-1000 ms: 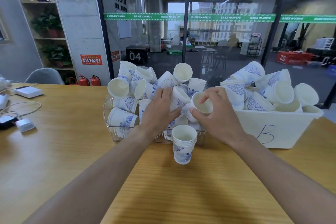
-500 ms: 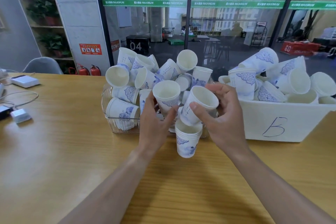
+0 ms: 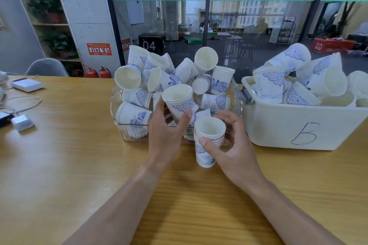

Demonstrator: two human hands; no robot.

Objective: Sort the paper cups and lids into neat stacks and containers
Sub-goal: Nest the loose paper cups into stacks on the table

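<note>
Since half a second ago, right hand (image 3: 231, 145) has seated its cup, now gripping the nested white-and-blue paper cup stack (image 3: 208, 141) on the wooden table (image 3: 59, 165). Left hand (image 3: 167, 133) holds a patterned paper cup (image 3: 179, 101) near the clear plastic bin (image 3: 237, 93) heaped with cups; right, white tub marked B (image 3: 298, 125) likewise.

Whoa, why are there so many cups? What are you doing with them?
A person is sorting paper cups into a stack. The left hand holds one loose cup just lifted above the clear bin full of jumbled cups. The right hand steadies a small stack of nested cups standing on the wooden table. A white tub marked B beside it is also heaped with cups.
</note>
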